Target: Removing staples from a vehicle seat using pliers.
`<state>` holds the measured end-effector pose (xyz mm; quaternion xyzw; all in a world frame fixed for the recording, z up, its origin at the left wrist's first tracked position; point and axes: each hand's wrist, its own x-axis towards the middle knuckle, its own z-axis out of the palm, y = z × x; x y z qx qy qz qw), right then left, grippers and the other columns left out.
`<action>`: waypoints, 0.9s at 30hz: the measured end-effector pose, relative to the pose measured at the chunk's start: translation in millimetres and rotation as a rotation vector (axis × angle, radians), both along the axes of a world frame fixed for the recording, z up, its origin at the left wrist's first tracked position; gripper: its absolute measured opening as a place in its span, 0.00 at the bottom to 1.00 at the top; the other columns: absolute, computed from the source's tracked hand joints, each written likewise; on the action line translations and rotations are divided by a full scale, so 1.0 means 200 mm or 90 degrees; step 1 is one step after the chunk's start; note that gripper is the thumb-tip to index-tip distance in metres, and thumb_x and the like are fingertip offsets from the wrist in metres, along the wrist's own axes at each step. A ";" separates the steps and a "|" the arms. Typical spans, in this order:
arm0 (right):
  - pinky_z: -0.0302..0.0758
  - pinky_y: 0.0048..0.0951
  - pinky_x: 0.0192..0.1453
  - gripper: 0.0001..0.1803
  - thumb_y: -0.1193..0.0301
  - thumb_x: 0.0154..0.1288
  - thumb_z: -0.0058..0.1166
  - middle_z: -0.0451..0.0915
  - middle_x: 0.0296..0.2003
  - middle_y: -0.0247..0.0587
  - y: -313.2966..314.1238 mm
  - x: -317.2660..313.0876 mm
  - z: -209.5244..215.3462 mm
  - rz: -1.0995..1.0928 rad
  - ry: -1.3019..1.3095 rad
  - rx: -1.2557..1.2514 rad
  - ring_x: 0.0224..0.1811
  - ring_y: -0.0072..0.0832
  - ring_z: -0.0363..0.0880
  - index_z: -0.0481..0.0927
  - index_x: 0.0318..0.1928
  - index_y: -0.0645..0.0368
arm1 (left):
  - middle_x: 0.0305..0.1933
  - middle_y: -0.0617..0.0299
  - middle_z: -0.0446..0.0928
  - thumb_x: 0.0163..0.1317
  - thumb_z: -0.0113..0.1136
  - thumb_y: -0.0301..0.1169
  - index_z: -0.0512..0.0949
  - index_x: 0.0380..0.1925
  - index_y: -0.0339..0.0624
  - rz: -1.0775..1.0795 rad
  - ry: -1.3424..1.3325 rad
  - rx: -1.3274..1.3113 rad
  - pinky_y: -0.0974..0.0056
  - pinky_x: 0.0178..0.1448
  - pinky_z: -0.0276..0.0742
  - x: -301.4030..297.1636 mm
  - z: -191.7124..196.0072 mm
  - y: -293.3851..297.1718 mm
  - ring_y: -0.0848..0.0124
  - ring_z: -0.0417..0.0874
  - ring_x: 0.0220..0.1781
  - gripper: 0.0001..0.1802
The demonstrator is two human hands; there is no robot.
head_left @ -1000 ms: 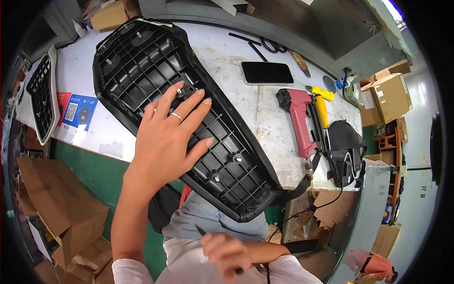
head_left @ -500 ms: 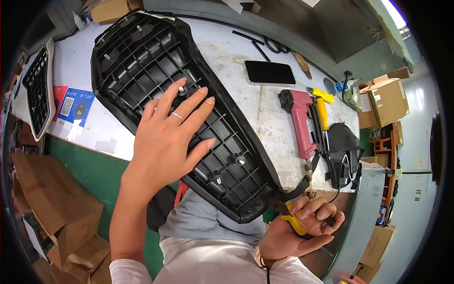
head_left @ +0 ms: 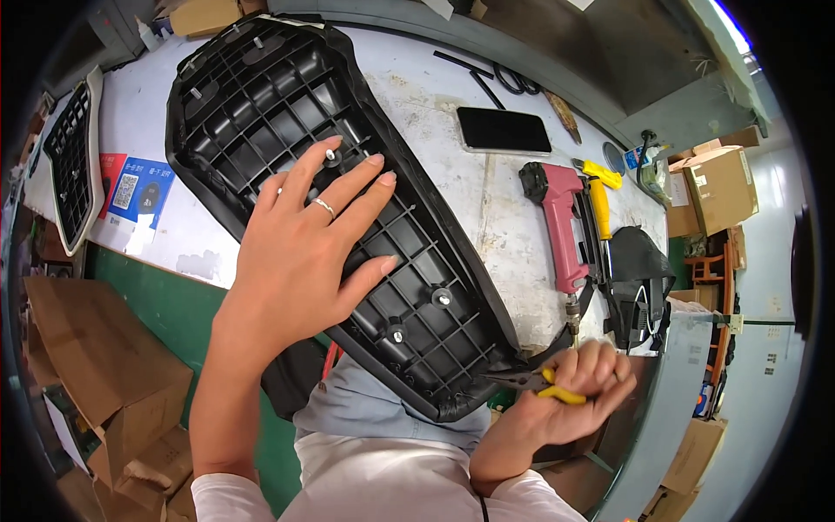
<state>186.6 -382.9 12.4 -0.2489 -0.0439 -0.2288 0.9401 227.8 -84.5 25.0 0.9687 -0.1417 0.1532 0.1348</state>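
Note:
A motorcycle seat (head_left: 417,278) lies upside down on the bench, its ribbed black plastic base facing up and a black cover wrapped round the rim. Several metal studs stick up from the base. My left hand (head_left: 304,230) rests flat on the middle of it, fingers spread, a ring on one finger. In my right hand (head_left: 583,387), the fingers are closed round the yellow handles of pliers (head_left: 524,379). The plier jaws reach the seat's near end, at the cover's edge. Whether they grip the material cannot be made out.
Right of the seat lie a pink pneumatic staple gun (head_left: 561,230), a yellow-handled screwdriver (head_left: 600,209), a yellow cutter (head_left: 602,174) and a black pouch (head_left: 639,261). A phone (head_left: 504,130) lies beyond. A second seat base (head_left: 74,165) leans at far left. Cardboard boxes (head_left: 109,365) stand lower left.
My right hand has turned over and closed more tightly on the pliers, bringing the jaws onto the seat's near end. My left hand stays spread on the seat.

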 end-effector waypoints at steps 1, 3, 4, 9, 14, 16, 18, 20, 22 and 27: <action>0.56 0.26 0.25 0.14 0.61 0.83 0.46 0.63 0.30 0.33 -0.03 0.02 -0.04 0.026 0.057 0.098 0.27 0.22 0.57 0.69 0.41 0.57 | 0.75 0.60 0.72 0.62 0.67 0.46 0.77 0.67 0.46 -0.011 0.007 -0.001 0.46 0.75 0.62 0.00 0.01 0.00 0.47 0.62 0.79 0.35; 0.59 0.26 0.25 0.17 0.57 0.85 0.43 0.66 0.32 0.34 -0.09 0.04 -0.11 0.111 0.175 0.219 0.29 0.23 0.58 0.71 0.45 0.58 | 0.75 0.60 0.72 0.61 0.67 0.46 0.77 0.67 0.46 -0.013 0.019 0.005 0.46 0.75 0.62 -0.01 0.00 0.01 0.47 0.62 0.79 0.35; 0.59 0.26 0.25 0.17 0.57 0.84 0.43 0.67 0.33 0.34 -0.08 0.05 -0.12 0.133 0.200 0.250 0.29 0.23 0.59 0.71 0.45 0.58 | 0.75 0.60 0.72 0.61 0.68 0.47 0.77 0.68 0.46 -0.014 0.030 0.009 0.46 0.76 0.62 -0.01 -0.01 0.01 0.47 0.62 0.80 0.35; 0.57 0.26 0.24 0.17 0.56 0.85 0.42 0.66 0.33 0.34 -0.09 0.02 -0.11 0.092 0.149 0.178 0.28 0.23 0.58 0.71 0.46 0.58 | 0.73 0.60 0.74 0.61 0.68 0.47 0.78 0.66 0.46 -0.008 0.024 0.007 0.46 0.74 0.63 -0.02 -0.02 -0.01 0.48 0.64 0.78 0.34; 0.53 0.28 0.25 0.15 0.57 0.86 0.40 0.62 0.33 0.32 -0.01 -0.04 0.07 0.047 -0.056 -0.014 0.26 0.22 0.53 0.66 0.40 0.53 | 0.72 0.61 0.75 0.60 0.69 0.47 0.80 0.64 0.46 0.011 0.001 -0.002 0.46 0.73 0.64 0.00 -0.01 -0.02 0.49 0.65 0.78 0.33; 0.52 0.28 0.25 0.17 0.55 0.86 0.37 0.62 0.35 0.33 -0.07 -0.03 0.07 0.072 -0.021 0.004 0.26 0.23 0.53 0.65 0.40 0.52 | 0.72 0.61 0.75 0.60 0.70 0.47 0.80 0.64 0.46 0.008 0.002 -0.006 0.46 0.73 0.65 0.00 -0.02 -0.02 0.49 0.66 0.78 0.33; 0.52 0.29 0.26 0.16 0.56 0.86 0.38 0.63 0.34 0.34 -0.13 -0.02 0.05 0.106 0.029 -0.051 0.27 0.23 0.53 0.68 0.43 0.54 | 0.72 0.62 0.75 0.60 0.70 0.47 0.80 0.64 0.46 0.009 0.005 -0.012 0.46 0.73 0.65 0.00 -0.02 -0.02 0.49 0.66 0.78 0.33; 0.53 0.29 0.26 0.16 0.57 0.86 0.39 0.63 0.33 0.34 -0.16 -0.04 0.05 0.059 0.004 -0.031 0.27 0.23 0.53 0.69 0.44 0.55 | 0.74 0.61 0.73 0.60 0.69 0.44 0.78 0.67 0.47 0.000 0.027 -0.018 0.47 0.74 0.63 -0.01 -0.02 -0.02 0.49 0.64 0.80 0.34; 0.55 0.28 0.25 0.16 0.58 0.85 0.42 0.65 0.32 0.35 -0.19 -0.03 0.05 0.001 -0.013 0.013 0.27 0.24 0.54 0.69 0.43 0.57 | 0.73 0.62 0.75 0.60 0.69 0.45 0.79 0.65 0.47 0.003 0.010 -0.030 0.47 0.72 0.65 0.01 -0.03 -0.05 0.50 0.65 0.78 0.33; 0.59 0.26 0.25 0.16 0.58 0.85 0.43 0.67 0.33 0.36 -0.19 0.00 0.01 -0.049 0.069 -0.019 0.27 0.24 0.59 0.71 0.43 0.57 | 0.75 0.62 0.73 0.61 0.69 0.46 0.79 0.67 0.47 0.013 0.020 -0.027 0.47 0.73 0.63 0.01 -0.04 -0.07 0.49 0.64 0.79 0.34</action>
